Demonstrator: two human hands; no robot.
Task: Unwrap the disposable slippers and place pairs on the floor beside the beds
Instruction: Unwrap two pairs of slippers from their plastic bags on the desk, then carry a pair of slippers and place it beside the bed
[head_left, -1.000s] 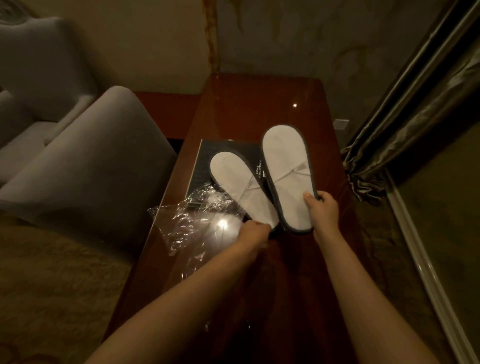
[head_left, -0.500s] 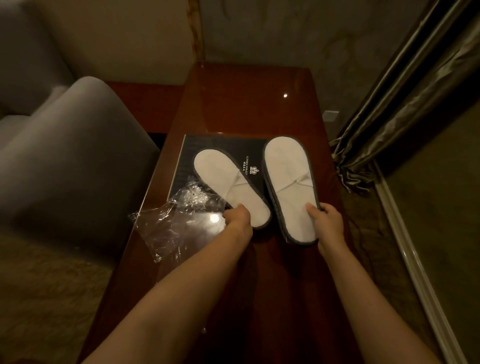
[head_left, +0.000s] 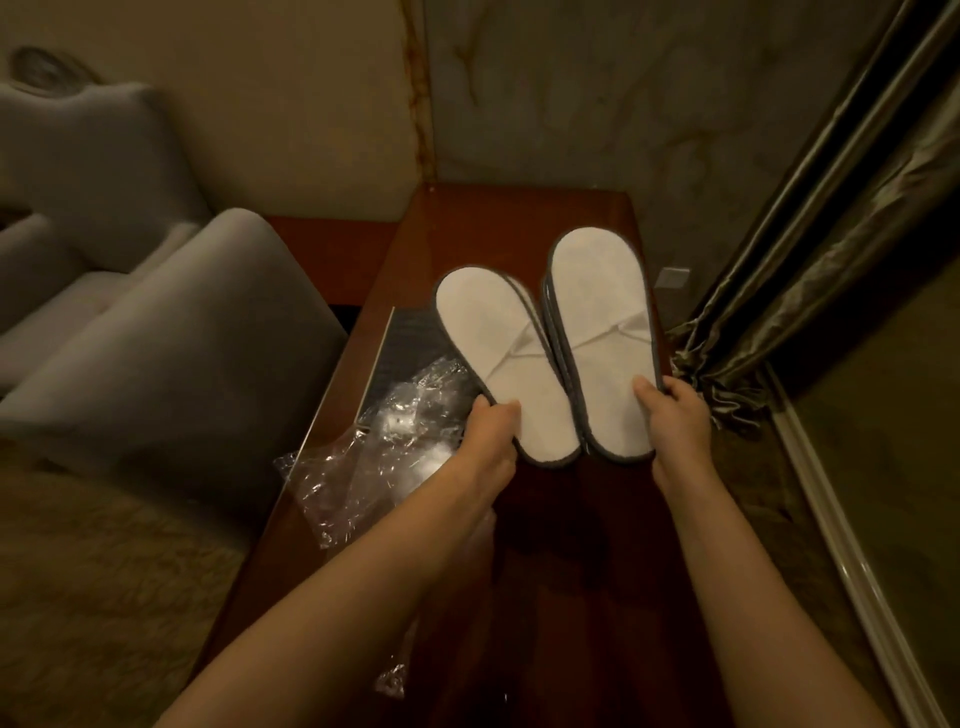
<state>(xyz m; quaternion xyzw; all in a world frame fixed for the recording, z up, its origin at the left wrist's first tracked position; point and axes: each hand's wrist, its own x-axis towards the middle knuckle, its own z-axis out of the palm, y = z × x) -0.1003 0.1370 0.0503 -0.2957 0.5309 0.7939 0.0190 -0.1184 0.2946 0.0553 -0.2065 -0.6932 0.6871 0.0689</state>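
Left hand (head_left: 491, 434) grips left slipper (head_left: 501, 358) at its near end, thumb on top w/ fingers under. Right hand (head_left: 675, 415) grips right slipper (head_left: 600, 332) the same way at its near right edge. Both slippers white w/ grey trim, flat face up, held above the tabletop (head_left: 545, 571), side by side & nearly touching along inner edges. Long axes run near-to-far: right one points almost straight away toward the wall, left one leans away & to the left, so far ends splay apart, near ends close. Extra edges peek out behind each slipper; can't tell if more layers are stacked. Crumpled clear wrapper (head_left: 374, 467) lies on tabletop's left edge, just left of left hand, partly over a dark mat (head_left: 405, 338). Grey chair (head_left: 171, 343) to the left, curtain (head_left: 810, 260) to the right.
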